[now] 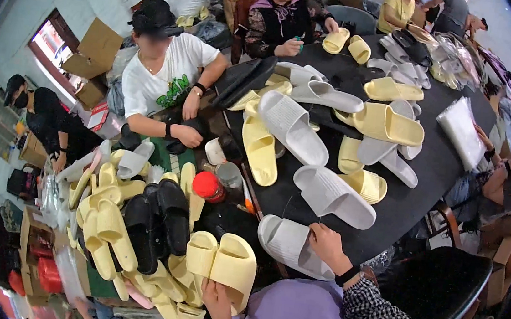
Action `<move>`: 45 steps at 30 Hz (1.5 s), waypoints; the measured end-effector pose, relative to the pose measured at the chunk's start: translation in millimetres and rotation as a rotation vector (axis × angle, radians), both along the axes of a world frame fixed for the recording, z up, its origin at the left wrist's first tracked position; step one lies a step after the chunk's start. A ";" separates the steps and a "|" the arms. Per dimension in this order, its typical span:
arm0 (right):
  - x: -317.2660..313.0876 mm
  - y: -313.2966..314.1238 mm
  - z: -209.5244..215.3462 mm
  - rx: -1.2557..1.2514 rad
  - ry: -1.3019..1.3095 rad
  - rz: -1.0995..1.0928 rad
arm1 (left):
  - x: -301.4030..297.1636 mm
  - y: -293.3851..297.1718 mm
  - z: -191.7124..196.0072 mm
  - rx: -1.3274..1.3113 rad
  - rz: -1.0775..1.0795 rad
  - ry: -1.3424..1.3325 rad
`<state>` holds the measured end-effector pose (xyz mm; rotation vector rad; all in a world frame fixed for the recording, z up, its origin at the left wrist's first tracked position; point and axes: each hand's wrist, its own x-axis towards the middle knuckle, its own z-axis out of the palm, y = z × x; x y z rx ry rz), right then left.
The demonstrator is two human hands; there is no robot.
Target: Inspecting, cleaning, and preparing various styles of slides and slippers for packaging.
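My left hand (216,302) is closed round the sole end of a pair of pale yellow slippers (235,264), held side by side with their straps facing up. My right hand (329,246) is curled at the strap opening of a grey slipper (284,237) lying at the black table's near edge. A thin thread-like line rises by that hand; I cannot make out what its fingertips pinch. Just beyond lies another grey slipper (336,197) with a ribbed strap. To the left, black slippers (173,215) rest on a heap of yellow slippers (110,231).
A red-lidded jar (208,187) and a clear jar (229,178) stand between the heap and the black table (412,221). More grey and yellow slippers cover the table's middle. Several people sit around it, one holding clear plastic bags (462,131). A black stool seat (433,290) is at my right.
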<state>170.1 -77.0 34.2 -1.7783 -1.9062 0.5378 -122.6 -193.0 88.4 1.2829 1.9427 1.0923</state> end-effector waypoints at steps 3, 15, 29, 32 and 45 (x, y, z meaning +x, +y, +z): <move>8.3 -5.7 15.1 0.056 0.053 -0.054 | 0.3 -2.0 4.9 -0.005 -0.003 0.014; 64.9 41.9 5.8 0.045 -0.154 0.110 | 0.2 -15.9 2.6 -0.017 0.085 -0.028; 23.5 14.1 16.5 -0.269 0.094 0.430 | -20.2 -48.1 -13.4 -0.050 0.257 0.015; 10.8 13.4 17.8 -0.249 -0.010 0.389 | -24.9 -51.9 -5.2 -0.067 0.288 0.008; -7.1 3.6 -17.9 -0.096 -0.147 0.048 | -232.0 -239.5 -98.7 0.172 0.758 0.000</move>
